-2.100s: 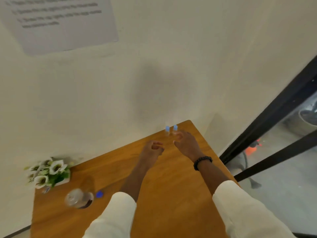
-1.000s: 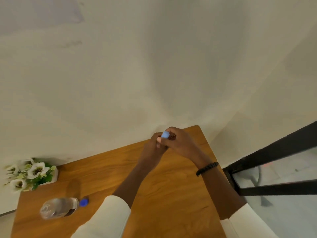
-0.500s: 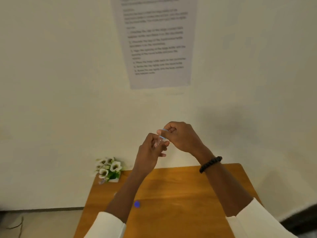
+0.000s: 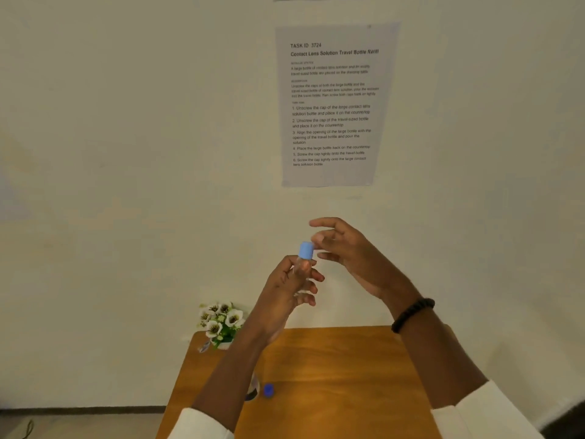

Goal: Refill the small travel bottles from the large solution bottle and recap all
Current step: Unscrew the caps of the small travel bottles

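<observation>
My left hand (image 4: 289, 288) grips a small clear travel bottle (image 4: 300, 267) upright in the air above the table; its light blue cap (image 4: 306, 250) is on top. My right hand (image 4: 346, 253) hovers just right of the cap with fingers loosely spread; the thumb tip is at the cap's side and nothing is gripped. The large solution bottle (image 4: 253, 390) lies on the table, mostly hidden behind my left forearm, and its dark blue cap (image 4: 268, 390) shows beside it. No second travel bottle is in view.
A wooden table (image 4: 342, 375) stands against a cream wall. A small pot of white flowers (image 4: 221, 321) sits at its far left corner. An instruction sheet (image 4: 332, 103) hangs on the wall above my hands.
Both hands took a travel bottle from the table's far corner and raised it. My right hand's fingers, closed around the cap half a second ago, have spread off it.
</observation>
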`<state>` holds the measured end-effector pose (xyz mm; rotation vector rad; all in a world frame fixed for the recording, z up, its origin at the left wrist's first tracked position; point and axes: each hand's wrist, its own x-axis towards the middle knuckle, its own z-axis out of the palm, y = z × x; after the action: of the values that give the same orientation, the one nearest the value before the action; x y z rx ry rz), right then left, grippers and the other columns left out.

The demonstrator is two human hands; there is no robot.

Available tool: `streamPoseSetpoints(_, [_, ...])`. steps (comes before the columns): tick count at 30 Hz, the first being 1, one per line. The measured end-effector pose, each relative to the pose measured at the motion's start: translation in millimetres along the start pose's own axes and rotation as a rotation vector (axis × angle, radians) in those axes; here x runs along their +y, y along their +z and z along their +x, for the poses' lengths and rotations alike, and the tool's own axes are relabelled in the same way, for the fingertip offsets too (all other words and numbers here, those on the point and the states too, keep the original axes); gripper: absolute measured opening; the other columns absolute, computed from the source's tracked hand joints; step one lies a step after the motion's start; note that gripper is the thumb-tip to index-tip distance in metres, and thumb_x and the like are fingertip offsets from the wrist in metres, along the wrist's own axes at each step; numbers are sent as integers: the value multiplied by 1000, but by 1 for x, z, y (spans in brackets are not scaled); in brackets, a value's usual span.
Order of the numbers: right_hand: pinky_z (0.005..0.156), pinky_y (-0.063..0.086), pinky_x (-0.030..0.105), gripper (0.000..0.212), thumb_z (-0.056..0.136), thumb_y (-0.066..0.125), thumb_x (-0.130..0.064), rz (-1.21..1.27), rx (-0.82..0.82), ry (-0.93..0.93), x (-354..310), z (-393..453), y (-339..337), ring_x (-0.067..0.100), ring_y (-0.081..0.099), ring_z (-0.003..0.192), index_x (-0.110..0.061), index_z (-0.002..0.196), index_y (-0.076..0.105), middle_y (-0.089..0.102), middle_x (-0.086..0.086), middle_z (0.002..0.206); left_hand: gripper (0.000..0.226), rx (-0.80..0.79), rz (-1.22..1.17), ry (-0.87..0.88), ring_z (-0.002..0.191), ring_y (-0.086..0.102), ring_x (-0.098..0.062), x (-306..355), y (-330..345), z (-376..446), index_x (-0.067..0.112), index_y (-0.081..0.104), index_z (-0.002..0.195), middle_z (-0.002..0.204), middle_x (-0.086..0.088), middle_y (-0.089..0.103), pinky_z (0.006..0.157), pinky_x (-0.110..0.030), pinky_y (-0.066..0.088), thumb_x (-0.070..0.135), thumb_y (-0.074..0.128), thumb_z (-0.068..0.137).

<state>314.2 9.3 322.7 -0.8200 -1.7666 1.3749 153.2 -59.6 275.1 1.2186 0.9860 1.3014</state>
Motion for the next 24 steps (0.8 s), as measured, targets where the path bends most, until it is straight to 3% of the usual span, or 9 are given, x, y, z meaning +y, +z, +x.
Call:
streamPoseSetpoints(3, [100,52,33,48,92,56,-50,50,63,-1,5,-13,10,18,65,112,-19,129,57,69,0,120,38,-12,79,-4,79,62,-17,-5,12,-1,11,54,121,96,-6,69,69,-30,52,39,49,96])
streamPoseSetpoints(6, [98,52,28,50,90,49,-53,31,50,-6,8,-22,13,13,63,117,-24,131,56,67,-8,125,38,-36,129,-11,80,64,-17,-11,27,-3,11,54,122,100,-8,68,69,-29,53,39,47,97])
streamPoseSetpoints(8, [99,53,32,50,87,59,-58,-11,111,9,11,-26,10,12,64,115,-29,127,58,65,-8,126,39,-39,127,-1,81,64,-17,-13,34,-4,12,54,121,103,-9,68,70,-29,54,40,47,96])
streamPoseSetpoints(11, [96,55,35,50,79,69,-51,0,236,10,17,-32,3,21,69,104,-22,119,62,72,1,109,37,-41,130,8,82,65,-18,-17,37,-3,14,54,121,104,-9,68,71,-31,55,41,49,97])
streamPoseSetpoints(16, [100,49,28,43,92,59,-48,31,63,43,17,-40,-8,12,62,118,-25,129,57,68,-12,123,38,-4,131,-10,83,64,-21,-25,37,1,15,52,120,104,-12,67,75,-36,58,44,50,96])
streamPoseSetpoints(18, [96,52,27,41,89,63,-50,-20,98,50,18,-38,-7,11,63,114,-28,123,61,68,-11,120,42,-5,139,-13,85,66,-23,-27,38,2,15,53,119,104,-11,68,77,-39,59,48,52,94])
streamPoseSetpoints(21, [89,54,24,29,90,68,-37,-68,203,52,24,-34,-9,14,68,104,-24,116,65,73,-9,107,44,2,144,-20,88,68,-26,-29,40,4,15,53,119,104,-11,68,81,-43,60,48,52,90])
streamPoseSetpoints(24, [95,50,24,28,97,58,-33,-35,96,70,27,-36,-14,11,65,111,-27,125,60,70,-14,117,41,13,126,-28,89,68,-25,-34,36,5,13,52,120,104,-13,67,84,-46,59,43,53,92])
